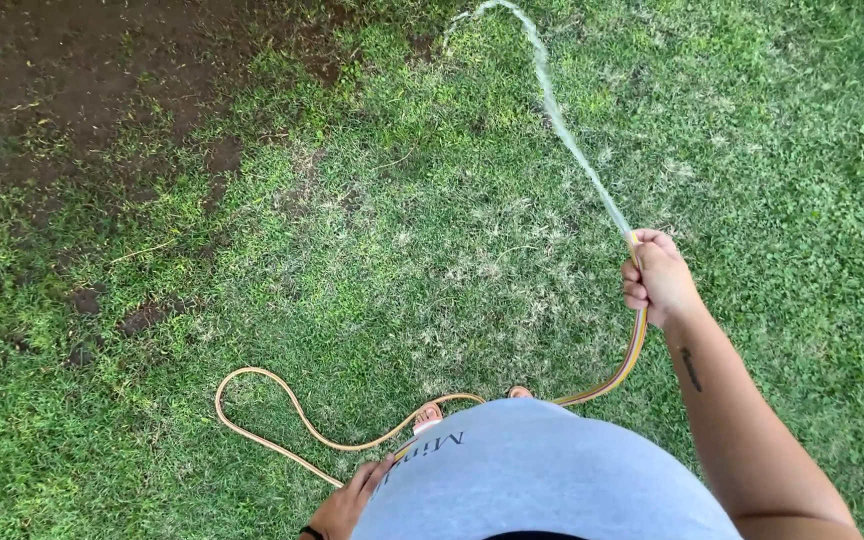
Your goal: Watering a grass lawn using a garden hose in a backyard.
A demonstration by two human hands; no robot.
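Over the lawn, out to my right and ahead of my body, my right hand (658, 277) has its grip shut around the end of the garden hose (620, 372), fingers curled over it with the knuckles turned up and to the left. The hose tip points up and away from me, tilted a little leftward, and the water stream (562, 130) leaves it in that same line, rising toward the top of the view before curving over to the left and falling near the bare soil patch (72, 70). From the grip the hose runs straight down under my wrist, then bends left in front of my grey shirt (532, 470), passes beside my sandalled foot (428, 415), and lies in a long narrow loop on the grass (372, 250) at lower left. My right forearm reaches forward and slightly inward from the lower right corner, the wrist nearly straight, a small dark mark showing on the inner forearm. My left hand (350, 505) sits low against my side, at the shirt's edge, fingers loosely bent; it is close to the hose running back from the loop, but I cannot tell whether its grip is on the hose.
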